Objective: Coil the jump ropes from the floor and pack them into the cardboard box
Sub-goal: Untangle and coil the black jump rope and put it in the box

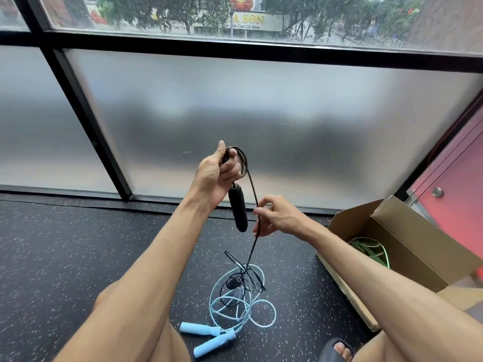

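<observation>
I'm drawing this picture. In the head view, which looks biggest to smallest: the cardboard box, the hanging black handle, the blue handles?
1. The cardboard box, by far.
2. The hanging black handle and the blue handles look about alike; the black one is nearer the camera, so no ranking.

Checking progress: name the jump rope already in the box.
The green rope, in the cardboard box; black rope is held, blue rope lies on the floor.

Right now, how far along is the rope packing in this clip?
Done: a green jump rope lies in the cardboard box. In hand: the left grip holds loops of the black jump rope, the right grip pinches its cord; its tail and far handle are on the floor. Left: the light blue jump rope, loose on the floor.
</observation>
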Demonstrator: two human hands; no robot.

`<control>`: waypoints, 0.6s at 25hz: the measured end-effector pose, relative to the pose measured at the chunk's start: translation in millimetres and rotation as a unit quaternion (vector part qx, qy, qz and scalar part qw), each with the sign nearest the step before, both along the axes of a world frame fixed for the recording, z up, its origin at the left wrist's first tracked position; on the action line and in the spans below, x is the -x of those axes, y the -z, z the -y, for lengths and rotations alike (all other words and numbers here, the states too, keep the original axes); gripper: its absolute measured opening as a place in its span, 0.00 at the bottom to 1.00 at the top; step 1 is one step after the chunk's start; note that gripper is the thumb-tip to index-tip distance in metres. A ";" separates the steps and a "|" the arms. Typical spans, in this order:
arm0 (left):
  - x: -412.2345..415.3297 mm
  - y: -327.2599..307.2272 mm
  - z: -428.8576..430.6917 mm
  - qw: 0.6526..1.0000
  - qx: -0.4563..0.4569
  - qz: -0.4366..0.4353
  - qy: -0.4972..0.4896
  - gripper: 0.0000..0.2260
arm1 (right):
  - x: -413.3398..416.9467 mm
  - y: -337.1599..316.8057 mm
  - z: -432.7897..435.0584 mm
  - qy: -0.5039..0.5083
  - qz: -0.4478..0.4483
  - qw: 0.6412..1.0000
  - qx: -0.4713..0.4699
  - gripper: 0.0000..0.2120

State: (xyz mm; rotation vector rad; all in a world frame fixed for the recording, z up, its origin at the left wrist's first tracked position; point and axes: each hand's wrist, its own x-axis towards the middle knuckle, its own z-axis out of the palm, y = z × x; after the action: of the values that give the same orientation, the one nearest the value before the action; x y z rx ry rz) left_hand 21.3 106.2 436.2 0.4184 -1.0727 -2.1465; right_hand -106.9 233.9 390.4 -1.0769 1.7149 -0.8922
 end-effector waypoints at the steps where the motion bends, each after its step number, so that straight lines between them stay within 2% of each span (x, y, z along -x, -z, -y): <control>1: 0.4 0.5 2.9 0.999 -0.015 -0.017 -0.029 0.19 | -1.0 -8.0 0.1 0.015 0.015 1.000 0.020 0.06; 3: 1.4 1.9 6.6 0.996 -0.019 -0.030 -0.085 0.18 | -3.3 -23.3 -0.3 0.028 0.010 0.997 0.068 0.06; 7: 3.1 2.8 4.0 0.990 0.018 -0.032 -0.140 0.16 | -3.1 -47.9 2.3 0.024 -0.075 0.985 0.152 0.09; 13: 10.9 7.0 -11.2 0.978 0.164 0.043 -0.124 0.14 | -11.2 -48.7 1.0 -0.020 -0.140 0.972 0.188 0.10; 15: 13.0 11.1 -12.0 0.946 0.262 0.136 -0.134 0.15 | -13.4 -42.5 -0.5 -0.031 -0.209 0.958 0.192 0.10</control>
State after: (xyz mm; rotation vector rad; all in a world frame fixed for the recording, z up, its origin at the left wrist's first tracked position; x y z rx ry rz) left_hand 8.3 118.2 425.1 0.5758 -1.5844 -1.5154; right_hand -93.5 234.4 432.8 -1.6657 1.8744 -1.0388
